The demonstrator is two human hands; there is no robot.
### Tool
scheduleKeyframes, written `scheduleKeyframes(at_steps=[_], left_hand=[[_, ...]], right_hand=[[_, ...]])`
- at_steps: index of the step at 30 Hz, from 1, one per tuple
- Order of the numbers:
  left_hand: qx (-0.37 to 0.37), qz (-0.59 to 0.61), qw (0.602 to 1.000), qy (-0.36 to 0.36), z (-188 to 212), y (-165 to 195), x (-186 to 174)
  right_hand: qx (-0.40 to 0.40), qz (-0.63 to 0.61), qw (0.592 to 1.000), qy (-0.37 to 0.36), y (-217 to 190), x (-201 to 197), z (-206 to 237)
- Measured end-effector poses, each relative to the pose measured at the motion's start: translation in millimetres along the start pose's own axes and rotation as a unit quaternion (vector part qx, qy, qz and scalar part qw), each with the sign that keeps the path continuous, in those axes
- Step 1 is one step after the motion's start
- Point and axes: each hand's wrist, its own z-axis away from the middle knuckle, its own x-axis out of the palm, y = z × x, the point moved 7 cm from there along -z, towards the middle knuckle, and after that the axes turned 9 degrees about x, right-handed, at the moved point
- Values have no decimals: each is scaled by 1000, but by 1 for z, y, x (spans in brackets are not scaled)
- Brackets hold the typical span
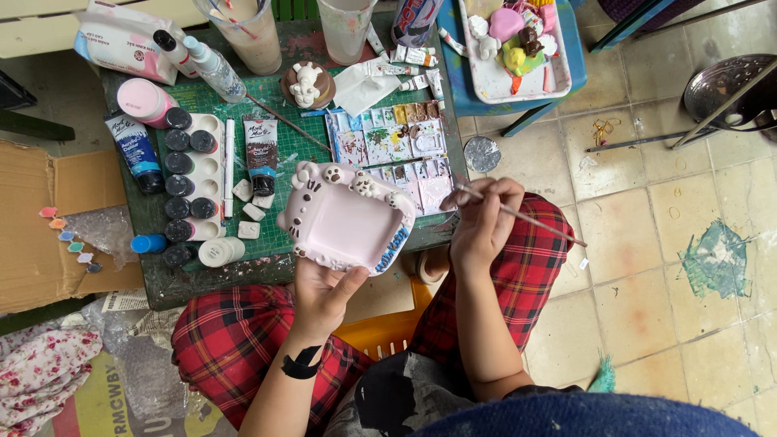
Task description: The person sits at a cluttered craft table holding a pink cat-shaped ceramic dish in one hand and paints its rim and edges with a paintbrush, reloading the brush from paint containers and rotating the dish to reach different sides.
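The desk [162, 279], covered by a green cutting mat [299, 142], lies just beyond both hands, and the work is held in front of its near edge, above the lap. The largest thing in hand is a pale pink ceramic tray [344, 220] with small sculpted animal figures and paw prints along its rim; it is gripped from below by the left hand [320, 291], the thumb pressed on the near rim and the fingers hidden beneath, tilted slightly toward the viewer. Just right of the tray, the right hand [483, 222] is closed on a thin paintbrush [518, 214], pinched near the bristle end, the handle trailing out to the right over the floor. The brush tip stands close to the tray's right rim but apart from it. Beyond the right hand lies a stained paint palette [388, 146] with mixed colours; beyond the left hand stand a white well palette [212, 174] with dark-capped pots and two paint tubes [261, 154]. For clean detail work, the tray is judged best kept steady, with the left wrist braced against the knee or the desk edge, and turned so that the rim figure being painted faces the brush. The brush should be lightly loaded, and the wet areas kept clear of the left thumb.
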Motion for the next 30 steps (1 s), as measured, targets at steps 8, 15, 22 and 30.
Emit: scheduleKeyframes(at_steps=[8, 15, 22, 30], left_hand=[[19, -14, 1000, -19, -1, 1, -2], [55, -9, 997, 52, -9, 13, -17], [80, -4, 992, 92, -18, 27, -24], [90, -2, 990, 105, -20, 34, -25]], right_hand=[[110, 519, 846, 57, 37, -61, -32], [160, 508, 844, 60, 53, -71, -39], [132, 609, 778, 79, 52, -56, -40], [135, 579, 802, 55, 52, -55, -34]])
